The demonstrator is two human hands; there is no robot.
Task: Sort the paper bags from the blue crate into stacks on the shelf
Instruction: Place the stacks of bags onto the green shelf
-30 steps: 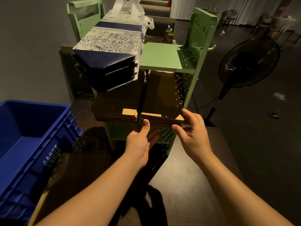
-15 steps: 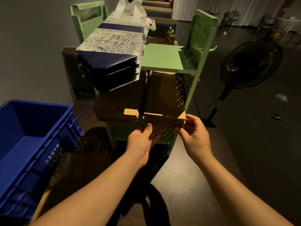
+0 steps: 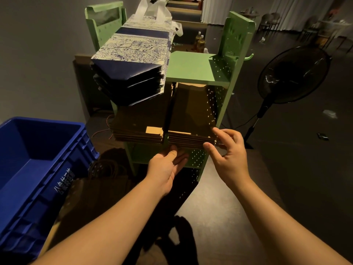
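Note:
A green shelf [image 3: 193,66] stands ahead. Its top level carries a stack of blue-and-white patterned bags [image 3: 131,60]. On the middle level lie two stacks of flat brown paper bags, a left stack [image 3: 137,127] and a right stack [image 3: 191,119]. My left hand [image 3: 168,167] sits under the front edge of the right stack, thumb touching it, fingers relaxed. My right hand [image 3: 227,152] is at that stack's front right corner with straight fingers touching its edge. The blue crate [image 3: 38,165] stands at the left and looks empty inside.
More brown bags with cord handles [image 3: 99,180] lie on the floor between the crate and the shelf. A black standing fan [image 3: 292,73] is at the right. Bottles [image 3: 199,40] stand behind the shelf. Dark floor stretches to the right.
My right hand has loosened from the corner of the right brown stack and its fingers have straightened. My left hand has dropped slightly below the stack's front edge.

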